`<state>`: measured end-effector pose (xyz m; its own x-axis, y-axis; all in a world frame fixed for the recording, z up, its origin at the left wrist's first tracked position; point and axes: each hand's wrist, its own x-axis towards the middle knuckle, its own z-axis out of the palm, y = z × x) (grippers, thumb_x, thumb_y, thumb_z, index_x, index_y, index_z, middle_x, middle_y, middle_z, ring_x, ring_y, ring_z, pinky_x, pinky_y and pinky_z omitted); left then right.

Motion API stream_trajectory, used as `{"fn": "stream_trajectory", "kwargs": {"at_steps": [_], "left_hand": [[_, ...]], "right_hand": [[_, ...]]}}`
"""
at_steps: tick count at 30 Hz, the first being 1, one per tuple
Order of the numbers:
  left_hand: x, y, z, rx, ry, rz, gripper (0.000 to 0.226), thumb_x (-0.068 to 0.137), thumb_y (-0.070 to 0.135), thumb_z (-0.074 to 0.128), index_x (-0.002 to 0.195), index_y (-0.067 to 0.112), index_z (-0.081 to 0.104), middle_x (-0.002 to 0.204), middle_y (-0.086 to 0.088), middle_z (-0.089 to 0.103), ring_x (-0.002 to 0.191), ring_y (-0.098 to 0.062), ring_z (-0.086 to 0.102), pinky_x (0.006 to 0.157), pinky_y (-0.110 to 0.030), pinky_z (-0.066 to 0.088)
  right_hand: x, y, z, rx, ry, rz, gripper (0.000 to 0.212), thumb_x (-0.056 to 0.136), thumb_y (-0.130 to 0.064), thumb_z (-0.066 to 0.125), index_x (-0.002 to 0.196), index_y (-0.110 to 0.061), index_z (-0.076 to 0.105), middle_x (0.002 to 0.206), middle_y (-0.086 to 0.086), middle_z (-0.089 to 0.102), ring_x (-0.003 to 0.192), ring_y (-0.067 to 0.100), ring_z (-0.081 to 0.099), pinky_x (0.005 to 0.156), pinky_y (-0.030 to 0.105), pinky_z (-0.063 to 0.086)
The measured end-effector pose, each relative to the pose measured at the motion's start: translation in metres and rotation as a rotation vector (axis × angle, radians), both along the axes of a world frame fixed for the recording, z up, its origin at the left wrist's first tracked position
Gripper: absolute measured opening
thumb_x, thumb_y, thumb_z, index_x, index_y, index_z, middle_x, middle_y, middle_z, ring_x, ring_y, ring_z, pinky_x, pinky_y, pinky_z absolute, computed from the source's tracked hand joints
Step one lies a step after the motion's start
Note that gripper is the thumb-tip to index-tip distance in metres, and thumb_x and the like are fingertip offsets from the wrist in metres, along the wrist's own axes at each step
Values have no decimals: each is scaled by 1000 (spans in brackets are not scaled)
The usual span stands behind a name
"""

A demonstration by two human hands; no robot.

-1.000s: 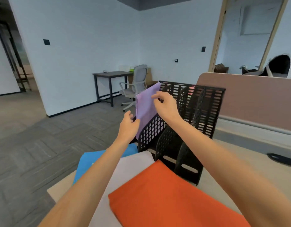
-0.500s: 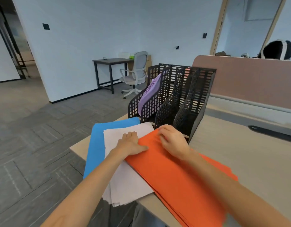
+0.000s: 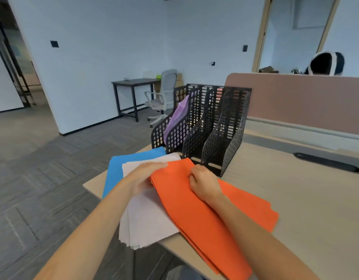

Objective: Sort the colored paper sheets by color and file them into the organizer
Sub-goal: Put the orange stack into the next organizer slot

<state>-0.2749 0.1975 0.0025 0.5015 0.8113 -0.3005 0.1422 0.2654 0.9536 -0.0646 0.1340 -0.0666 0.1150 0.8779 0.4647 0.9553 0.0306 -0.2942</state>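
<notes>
At the left of the worktop (image 3: 295, 199) the blue sheets (image 3: 114, 174) lie under the white sheets (image 3: 146, 223), and the left hand (image 3: 143, 176) rests there with a wide, flat grip, fingertips touching the left edge of the orange sheets (image 3: 205, 215). The right hand (image 3: 203, 181) has a narrow, curled grip on that pile's far end, apparently pinching it. The paper looks light, limp and slippery, so the pile is best squared and taken by both long edges before it goes to the organizer (image 3: 215, 134), whose leftmost slot holds the purple sheets (image 3: 177, 116).
</notes>
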Motion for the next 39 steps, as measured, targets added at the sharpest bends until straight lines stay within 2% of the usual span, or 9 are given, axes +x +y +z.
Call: {"fn": "stream_trajectory", "kwargs": {"at_steps": [5,9,11,15,17,22,26,33,39], "left_hand": [[21,-55,-19,26,-272,284,27,88,14,68,114,11,59,103,-10,73,86,-20,69,71,-31,56],[39,-82,-32,239,98,282,25,98,20,50,118,10,61,112,-10,70,102,-26,66,96,-43,51],[39,-91,-21,367,130,316,28,100,21,44,120,12,61,115,-10,68,104,-26,64,98,-43,49],[27,-105,29,541,-75,355,21,102,21,43,111,16,61,104,-5,69,91,-19,65,83,-33,53],[26,-108,60,662,-153,318,19,102,20,45,111,20,61,102,1,69,89,-10,64,78,-22,50],[65,-119,131,710,-403,234,8,95,19,60,99,23,66,86,10,70,78,-5,67,73,-25,55],[114,-123,138,581,-571,12,20,89,21,68,109,25,66,102,4,74,92,-14,71,79,-28,59],[192,-139,33,369,-378,-76,31,80,25,78,109,21,68,102,0,74,94,-17,71,80,-31,57],[212,-128,50,369,-438,-72,38,81,31,77,116,20,67,107,-1,73,97,-18,70,89,-40,55]], "right_hand": [[4,6,3,8,-13,-16,21,89,-18,44,93,-12,63,98,4,60,96,23,56,76,37,47],[16,0,6,-43,79,-4,21,90,-16,47,98,-16,67,107,1,62,103,22,58,84,34,47],[24,-5,13,-21,253,-22,19,91,-22,54,104,-19,67,112,2,63,103,20,60,88,30,46],[34,-37,59,-89,912,113,43,87,-42,68,123,-25,52,113,-1,65,92,6,64,74,16,48],[45,-61,89,-114,1028,231,46,83,-38,71,122,-16,57,113,2,69,94,10,68,76,19,50],[74,-125,151,284,1018,203,22,87,-18,70,108,-15,65,102,1,72,88,14,68,76,30,56],[102,-175,174,575,916,75,16,91,-18,66,106,-24,64,103,-2,72,88,10,69,75,25,57],[135,-209,91,527,1005,-141,24,89,-16,69,110,-22,61,108,-1,71,100,14,68,80,23,54],[145,-211,119,598,1045,-144,20,89,-19,69,109,-17,65,101,-4,73,90,7,69,74,21,54]]}}
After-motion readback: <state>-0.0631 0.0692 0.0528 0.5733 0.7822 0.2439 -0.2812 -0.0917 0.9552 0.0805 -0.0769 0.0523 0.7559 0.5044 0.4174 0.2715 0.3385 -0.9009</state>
